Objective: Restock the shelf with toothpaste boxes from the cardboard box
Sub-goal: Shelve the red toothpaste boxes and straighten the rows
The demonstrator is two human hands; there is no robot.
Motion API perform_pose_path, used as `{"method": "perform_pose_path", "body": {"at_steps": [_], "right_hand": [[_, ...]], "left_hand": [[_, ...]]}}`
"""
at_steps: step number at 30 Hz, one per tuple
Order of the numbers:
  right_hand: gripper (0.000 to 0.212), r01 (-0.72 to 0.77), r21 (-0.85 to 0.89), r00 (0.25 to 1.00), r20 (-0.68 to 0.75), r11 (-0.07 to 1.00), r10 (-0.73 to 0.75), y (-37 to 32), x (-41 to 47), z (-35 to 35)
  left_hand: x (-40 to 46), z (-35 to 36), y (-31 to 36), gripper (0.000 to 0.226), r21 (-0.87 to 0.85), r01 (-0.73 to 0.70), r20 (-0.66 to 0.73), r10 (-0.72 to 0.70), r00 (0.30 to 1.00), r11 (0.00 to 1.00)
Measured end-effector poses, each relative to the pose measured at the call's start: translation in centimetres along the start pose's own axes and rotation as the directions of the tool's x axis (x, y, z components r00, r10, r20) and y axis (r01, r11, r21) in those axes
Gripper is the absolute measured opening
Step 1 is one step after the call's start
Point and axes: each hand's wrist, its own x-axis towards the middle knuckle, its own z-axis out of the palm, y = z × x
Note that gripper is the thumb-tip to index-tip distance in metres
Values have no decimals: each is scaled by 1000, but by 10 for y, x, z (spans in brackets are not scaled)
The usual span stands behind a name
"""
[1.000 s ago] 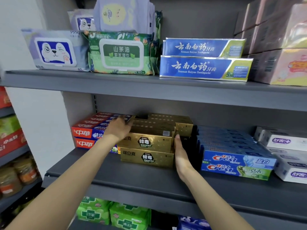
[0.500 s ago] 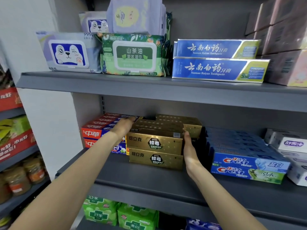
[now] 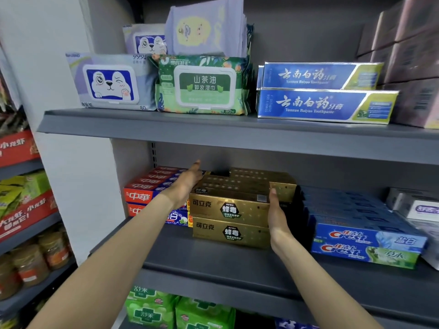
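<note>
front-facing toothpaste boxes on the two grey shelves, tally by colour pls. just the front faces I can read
Blue, upper shelf: 2
Gold: 2, both hands on that stack (left hand, right hand)
Red: 2
Blue Crest: 2
Total: 8
Rows behind and the white boxes at the right edge are not counted.

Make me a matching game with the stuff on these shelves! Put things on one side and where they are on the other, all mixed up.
Things:
1. gold toothpaste boxes
2. Crest boxes
3. green wipes pack
4. red toothpaste boxes

Places:
A. top shelf, beside the puppy wipes pack
B. middle shelf, far left
C. middle shelf, between the left hand and right hand
D. middle shelf, right of the gold stack

Pairs: 1-C, 2-D, 3-A, 4-B
</note>
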Motion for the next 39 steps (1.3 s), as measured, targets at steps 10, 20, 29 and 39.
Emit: {"method": "perform_pose_path", "body": {"at_steps": [10,20,29,39], "right_hand": [[21,282,-234,948,-84,930,-308,-39,17,-63],[58,158,-521,987,86,839,-132,-76,58,-62],[61,68,-407,986,168,911,2,-78,86,-57],[59,51,-425,983,181,904,30,-74,93,-47]], "left_hand": [[2,50,31,47,719,-343,218,272,937,605],[45,78,31,57,820,-248,239,85,967,516],[49,82,22,52,850,-228,208,96,973,474],[52,76,29,46,818,-221,191,112,975,531]]}}
